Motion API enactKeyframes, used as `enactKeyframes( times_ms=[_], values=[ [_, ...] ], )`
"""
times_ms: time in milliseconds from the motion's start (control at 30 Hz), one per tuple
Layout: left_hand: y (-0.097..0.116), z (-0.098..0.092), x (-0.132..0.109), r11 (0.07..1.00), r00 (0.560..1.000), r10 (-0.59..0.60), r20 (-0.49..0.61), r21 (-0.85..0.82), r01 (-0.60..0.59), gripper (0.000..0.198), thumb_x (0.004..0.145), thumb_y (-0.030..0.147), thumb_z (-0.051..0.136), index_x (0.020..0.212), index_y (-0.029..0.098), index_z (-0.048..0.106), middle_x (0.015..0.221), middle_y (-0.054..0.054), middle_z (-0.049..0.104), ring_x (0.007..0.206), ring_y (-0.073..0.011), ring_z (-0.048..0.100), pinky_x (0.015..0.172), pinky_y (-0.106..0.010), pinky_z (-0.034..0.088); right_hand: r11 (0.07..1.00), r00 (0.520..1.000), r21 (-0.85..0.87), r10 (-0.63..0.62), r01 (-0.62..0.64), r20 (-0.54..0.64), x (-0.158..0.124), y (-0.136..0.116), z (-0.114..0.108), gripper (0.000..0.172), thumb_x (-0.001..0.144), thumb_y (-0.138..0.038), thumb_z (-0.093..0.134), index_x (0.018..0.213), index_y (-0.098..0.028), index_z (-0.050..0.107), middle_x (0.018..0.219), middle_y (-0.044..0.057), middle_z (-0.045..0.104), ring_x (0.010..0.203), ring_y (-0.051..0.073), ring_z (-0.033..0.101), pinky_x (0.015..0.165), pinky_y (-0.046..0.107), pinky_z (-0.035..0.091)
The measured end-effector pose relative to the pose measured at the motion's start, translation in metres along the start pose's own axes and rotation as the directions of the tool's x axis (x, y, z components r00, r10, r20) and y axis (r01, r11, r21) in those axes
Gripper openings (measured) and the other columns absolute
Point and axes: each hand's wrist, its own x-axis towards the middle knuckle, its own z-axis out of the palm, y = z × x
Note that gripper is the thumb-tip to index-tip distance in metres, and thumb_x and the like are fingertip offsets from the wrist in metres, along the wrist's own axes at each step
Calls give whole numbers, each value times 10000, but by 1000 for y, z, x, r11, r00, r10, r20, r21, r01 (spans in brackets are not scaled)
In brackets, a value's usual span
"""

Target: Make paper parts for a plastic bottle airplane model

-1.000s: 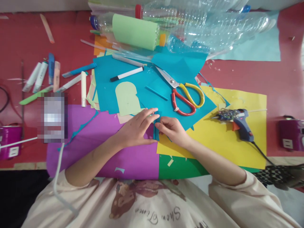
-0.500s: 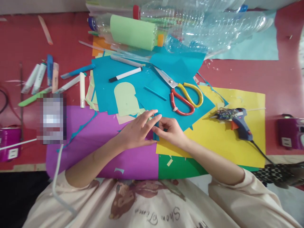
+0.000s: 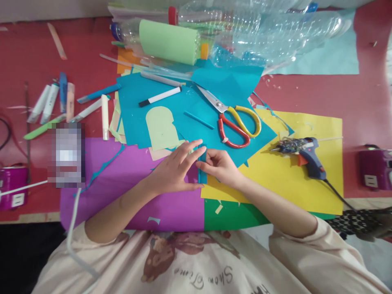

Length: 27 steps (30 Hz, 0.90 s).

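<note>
left hand (image 3: 174, 169): fingers stretched out and nearly flat, the tips lie on the teal strip; it closes on nothing.
right hand (image 3: 220, 165): thumb and fingers pinched together on the same strip from the other side; the two hands almost meet.
teal strip (image 3: 202, 176): a narrow piece of paper between the fingertips of both hands, over the border where the purple sheet (image 3: 122, 183) meets the yellow sheet (image 3: 275, 179).
hidden: the fingers cover the upper part of the strip, so i cannot tell how it is folded; there it also blends with the big teal sheet (image 3: 134, 118) just beyond the hands.
hard to make out: a blurred patch (image 3: 65, 155) well to the left of the left hand; clear plastic bottles (image 3: 275, 28) far beyond both hands, cut by the upper edge.
cut off: the green sheet (image 3: 232, 214) under the right forearm goes under the shirt.
near things: pale green cutout (image 3: 161, 128) just beyond the left hand; scissors (image 3: 223, 108) just beyond the right hand; glue gun (image 3: 308, 153) well to the right of the right hand.
open room: bare purple paper to the left of the left hand; bare yellow paper between the right hand and the glue gun.
</note>
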Motion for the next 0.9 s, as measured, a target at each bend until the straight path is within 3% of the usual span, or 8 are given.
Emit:
enactKeyframes(
  times_ms=[200,467,633,900],
  values=[
    [-3,0,-1,977,1000,-25,-18,-213,21,1025,793,507,695,1532,204,52,1507,-268,324,1419,-357,339,1088,-535,409,985,997,163,47,-55,55,0,-3,-2,565,635,-540,762,507,-221,314,443,-96,325,435,37,272,423,203,242],
    [-2,0,-3,953,999,-35,-10,-303,31,1014,781,480,719,1531,261,74,1500,-215,357,1403,-346,366,1103,-519,401,929,978,341,82,-144,190,1,0,-3,509,608,-458,820,520,-202,389,448,-71,477,408,49,429,421,195,372],
    [-3,-2,-2,966,998,-66,-16,-250,60,1001,753,478,736,1511,285,111,1465,-192,384,1369,-367,389,1070,-550,419,928,949,283,167,-243,266,1,-2,-4,440,646,-532,771,587,-175,522,472,-53,529,408,58,469,425,201,382],
    [-4,-4,-2,972,995,-97,-16,-215,91,812,752,453,724,1417,274,294,1457,-171,366,1351,-363,391,1037,-535,454,970,951,116,179,-213,251,-3,-6,-5,592,700,-736,601,522,-180,505,470,-17,530,450,70,474,486,225,400]
  ],
)
